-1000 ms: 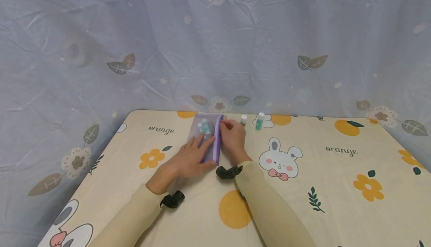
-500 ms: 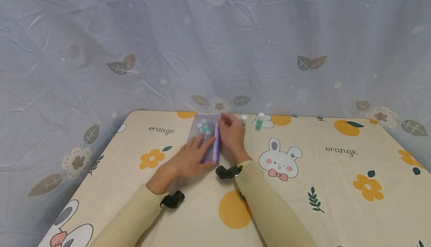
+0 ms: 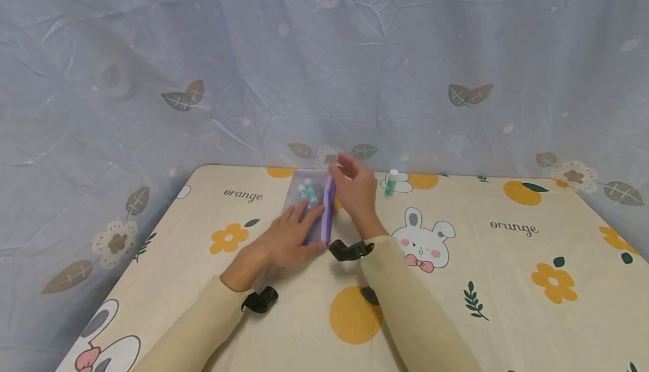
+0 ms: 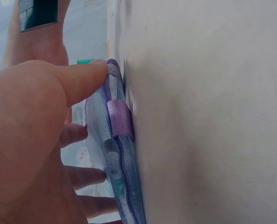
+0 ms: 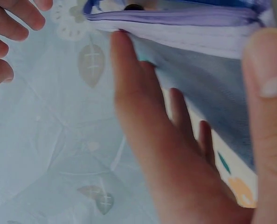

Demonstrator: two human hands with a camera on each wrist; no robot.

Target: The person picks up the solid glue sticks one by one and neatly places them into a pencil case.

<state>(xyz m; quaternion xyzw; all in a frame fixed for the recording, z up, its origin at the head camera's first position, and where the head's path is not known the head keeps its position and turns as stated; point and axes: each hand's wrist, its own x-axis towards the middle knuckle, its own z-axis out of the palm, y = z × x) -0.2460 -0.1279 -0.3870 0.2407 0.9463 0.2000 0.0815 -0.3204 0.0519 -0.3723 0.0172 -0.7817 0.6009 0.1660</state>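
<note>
A mesh zip pouch (image 3: 290, 207) with a purple zip edge lies near the back of the table. Through its mesh show small white-and-teal tubes like glue sticks (image 3: 311, 190). My left hand (image 3: 289, 235) rests spread on the pouch, its thumb at the near end of the zip; the left wrist view shows this thumb (image 4: 85, 77) close to a purple tab (image 4: 121, 117). My right hand (image 3: 356, 187) is at the zip's far end. Its thumb (image 5: 269, 93) overlaps the zip edge in the right wrist view, while its fingers (image 5: 17, 21) stand well apart from the thumb.
A green glue stick (image 3: 391, 183) with a white cap stands to the right of the right hand. The printed tablecloth (image 3: 456, 327) covers the table, and a grey patterned curtain (image 3: 324, 79) hangs right behind its back edge.
My right hand has moved along the zip toward its far end, and its fingers have lifted. A second white-capped tube beside it is now hidden. The left hand stays in place.
</note>
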